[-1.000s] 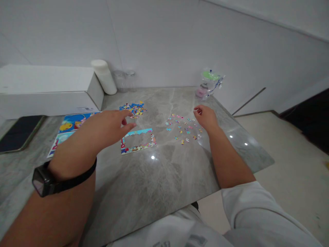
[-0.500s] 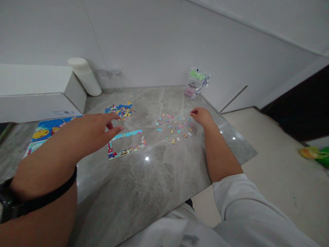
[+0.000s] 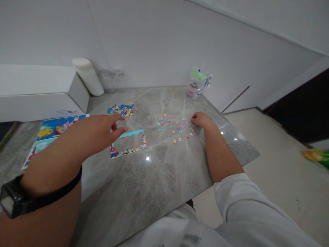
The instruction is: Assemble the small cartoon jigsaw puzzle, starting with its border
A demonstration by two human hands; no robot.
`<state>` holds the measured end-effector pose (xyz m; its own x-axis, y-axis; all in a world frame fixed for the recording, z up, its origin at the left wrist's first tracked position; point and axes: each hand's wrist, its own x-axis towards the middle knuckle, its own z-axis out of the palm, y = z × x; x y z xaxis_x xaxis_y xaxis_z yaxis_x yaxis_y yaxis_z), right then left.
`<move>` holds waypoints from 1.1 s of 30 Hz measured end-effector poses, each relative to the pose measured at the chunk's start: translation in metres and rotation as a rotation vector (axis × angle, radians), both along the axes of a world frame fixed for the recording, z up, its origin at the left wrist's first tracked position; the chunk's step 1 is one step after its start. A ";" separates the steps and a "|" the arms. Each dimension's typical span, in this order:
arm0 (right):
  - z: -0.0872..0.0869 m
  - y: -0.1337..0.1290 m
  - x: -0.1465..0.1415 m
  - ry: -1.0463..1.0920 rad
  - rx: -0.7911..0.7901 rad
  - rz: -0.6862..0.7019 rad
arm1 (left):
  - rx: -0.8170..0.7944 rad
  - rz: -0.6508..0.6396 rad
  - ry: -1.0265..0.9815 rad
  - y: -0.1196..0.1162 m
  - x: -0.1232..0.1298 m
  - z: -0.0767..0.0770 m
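Observation:
My left hand [image 3: 101, 133] hovers palm down, thumb and index finger apart, holding nothing. Its index fingertip is at the near edge of a heap of blue and yellow puzzle pieces [image 3: 123, 110]. Below the thumb lies a partly built puzzle border [image 3: 131, 150], a rectangle with a bare middle and its left corner partly covered. My right hand [image 3: 202, 120] has its fingers drawn together at the right edge of the scattered puzzle pieces [image 3: 172, 131]. A light blue bit shows by these fingertips; whether it is pinched is too small to tell.
A picture sheet [image 3: 46, 132] lies under my left forearm. Behind it stand a white box [image 3: 38, 80], a leaning white bottle [image 3: 88, 77] and two clear glasses [image 3: 117, 82]. A plastic bag [image 3: 197, 84] sits at the back right. The grey table [image 3: 149, 192] ends on the right.
My right hand has come down slightly, its fingertips now at the light blue bit. My left hand keeps its pose over the table. The whole view has shifted a little.

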<state>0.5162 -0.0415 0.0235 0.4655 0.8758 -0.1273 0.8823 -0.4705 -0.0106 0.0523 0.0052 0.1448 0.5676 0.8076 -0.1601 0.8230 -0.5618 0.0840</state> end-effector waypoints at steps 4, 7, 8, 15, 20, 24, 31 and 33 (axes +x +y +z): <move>0.001 0.001 -0.003 0.030 -0.023 0.014 | 0.012 -0.021 -0.011 0.002 -0.003 -0.002; 0.003 0.001 -0.006 0.059 -0.037 0.037 | 0.023 -0.029 -0.020 0.002 -0.004 -0.003; 0.003 0.001 -0.007 0.067 -0.036 0.041 | 0.022 -0.028 -0.021 0.002 -0.004 -0.003; 0.005 0.000 -0.011 0.067 -0.038 0.014 | -0.001 0.005 -0.007 0.001 0.000 -0.001; 0.009 0.001 -0.015 0.038 0.018 -0.019 | 0.012 -0.026 -0.006 0.003 -0.001 -0.004; 0.013 0.004 -0.032 0.111 0.133 0.174 | 0.029 -0.042 -0.006 0.002 -0.002 -0.004; 0.023 0.001 -0.074 0.242 0.077 0.550 | 0.062 -0.039 -0.049 0.003 -0.006 -0.007; 0.025 -0.001 -0.080 0.270 0.015 0.576 | 0.066 -0.035 -0.054 0.003 -0.007 -0.007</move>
